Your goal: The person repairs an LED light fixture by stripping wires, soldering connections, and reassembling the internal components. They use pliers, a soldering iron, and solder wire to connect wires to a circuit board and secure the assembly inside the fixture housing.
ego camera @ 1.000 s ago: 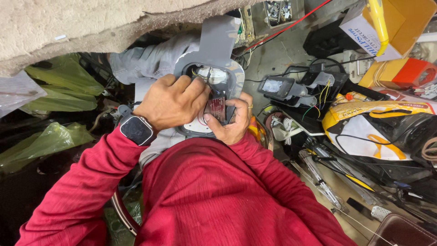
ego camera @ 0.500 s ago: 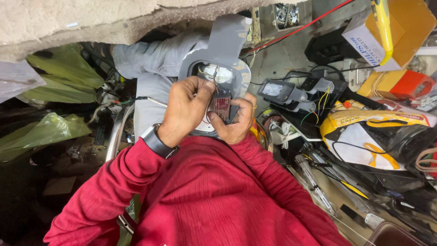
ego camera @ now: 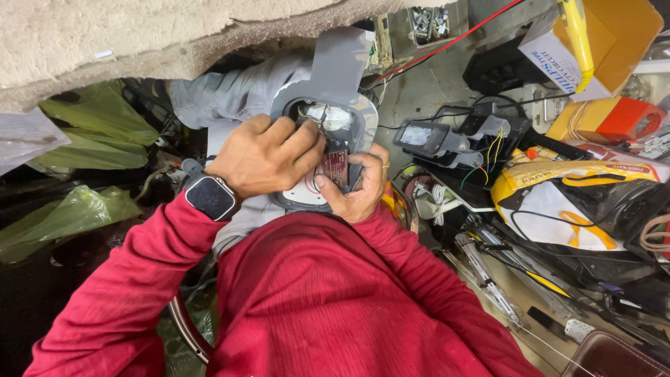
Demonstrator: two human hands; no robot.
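Fingers [ego camera: 296, 136] of the left hand [ego camera: 262, 155] curl down into the open cavity of a grey appliance housing [ego camera: 335, 77], pinched narrow on something small inside, though what they grip is hidden by the knuckles. The right hand [ego camera: 359, 185] cups the housing from its lower edge, thumb and fingers closed around a small dark red component [ego camera: 336, 166] that sits just below the cavity, pressed against the housing's white inner plate [ego camera: 307, 195]. That two-handed hold looks meant to steady the part while the left fingers work among the wires [ego camera: 317, 112] above it; the housing rests on the person's lap against the red sweater [ego camera: 328, 300], close to the eyes.

A smartwatch [ego camera: 209, 197] sits on the left wrist, left of the housing. To the right of the housing a black device with yellow wires [ego camera: 453, 139] lies on the cluttered table [ego camera: 419, 91], and beyond it a yellow-and-white bag [ego camera: 558, 188]. Green plastic bags [ego camera: 91, 132] lie well to the left of the housing.

Compared with half a second ago, the left hand has dropped lower and flattened over the cavity, and the forearm now lies more level; the right hand's grip on the red component is unchanged.
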